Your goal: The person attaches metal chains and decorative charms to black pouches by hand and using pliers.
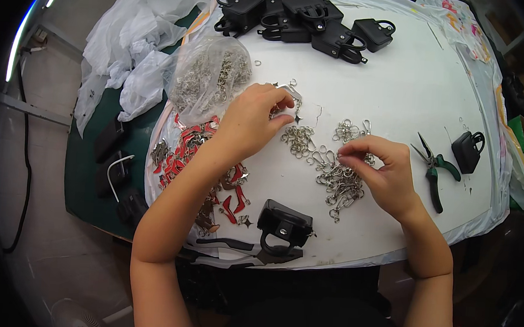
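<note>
Lying nearest the viewer, at the table's front edge, a single miniature black handbag charm (pixel 283 227) with a stitched flap, metal stud and looped handle rests beside a dark-handled plier-like tool (pixel 232 244). Left of it, a scatter of glossy red-enamel high-heel charms (pixel 185 152) spreads across the white plastic sheet (pixel 400 100) that covers the table.

At centre, the right hand (pixel 383 172) pinches a small silver clasp between thumb and fingertips, directly above a loose pile of silver lobster clasps (pixel 339 184); the metal is bright, thin and hooked. The left hand (pixel 256 117) is curled, its fingertips closed on a small metal piece whose exact kind cannot be made out. Between the hands lies a second, smaller cluster of rings and clasps (pixel 299 140).

To the right lie green-handled pliers (pixel 434 172), jaws pointing away, and one further black bag charm (pixel 467 150) set apart.

Farther off, a clear bag (pixel 210 78) bulges with more silver fittings, and crumpled white plastic wrapping (pixel 137 39) covers the green table edge. At the far rim, a heap of black bag charms (pixel 305 18) is piled together.

Judged from the layout, assembly appears partway: many loose clasps and charms remain, and whether the far heap is finished or awaiting fittings cannot be told.
</note>
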Demonstrator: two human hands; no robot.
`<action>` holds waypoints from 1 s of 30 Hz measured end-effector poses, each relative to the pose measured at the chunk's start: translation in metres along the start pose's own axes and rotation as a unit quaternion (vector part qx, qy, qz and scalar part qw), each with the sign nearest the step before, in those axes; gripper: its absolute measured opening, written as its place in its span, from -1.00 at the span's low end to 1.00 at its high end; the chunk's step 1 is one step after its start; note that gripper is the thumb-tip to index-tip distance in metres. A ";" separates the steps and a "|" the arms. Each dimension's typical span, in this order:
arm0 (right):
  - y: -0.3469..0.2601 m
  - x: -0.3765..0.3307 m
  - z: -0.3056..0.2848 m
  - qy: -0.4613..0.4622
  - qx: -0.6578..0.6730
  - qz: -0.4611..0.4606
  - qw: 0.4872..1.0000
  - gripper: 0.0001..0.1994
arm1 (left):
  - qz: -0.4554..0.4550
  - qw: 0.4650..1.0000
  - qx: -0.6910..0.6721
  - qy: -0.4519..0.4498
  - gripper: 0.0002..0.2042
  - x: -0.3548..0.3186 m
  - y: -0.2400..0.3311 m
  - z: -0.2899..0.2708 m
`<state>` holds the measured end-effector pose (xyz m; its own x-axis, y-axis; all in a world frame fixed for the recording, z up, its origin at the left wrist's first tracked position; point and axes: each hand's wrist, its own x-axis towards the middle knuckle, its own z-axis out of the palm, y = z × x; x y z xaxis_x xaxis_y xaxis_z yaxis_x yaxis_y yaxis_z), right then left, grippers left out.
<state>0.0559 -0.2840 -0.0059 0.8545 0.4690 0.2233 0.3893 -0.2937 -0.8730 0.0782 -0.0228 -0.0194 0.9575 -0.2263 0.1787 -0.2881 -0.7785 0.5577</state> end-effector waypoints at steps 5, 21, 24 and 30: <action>0.003 -0.002 0.002 -0.002 0.021 0.011 1.000 -0.90 | -0.010 0.984 0.121 0.130 -0.77 -0.003 -0.004 0.009; 0.009 -0.005 0.002 -0.008 0.037 -0.038 0.999 -0.91 | -0.205 0.977 -0.010 -0.061 -0.79 -0.011 0.004 -0.032; 0.008 -0.005 0.003 -0.014 0.066 -0.032 0.997 -0.89 | -0.236 0.946 -0.213 -0.060 -0.82 -0.025 -0.002 -0.030; -0.006 -0.008 0.015 0.002 0.230 0.107 0.967 -0.90 | -0.200 0.836 -0.510 -0.013 -0.83 -0.052 0.018 -0.026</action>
<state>0.0416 -0.2736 -0.0095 0.9004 0.4347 0.0171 0.0103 0.0179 -0.9998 0.0232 -0.0099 0.0026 0.9761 -0.0892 -0.1982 0.2072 0.1068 0.9724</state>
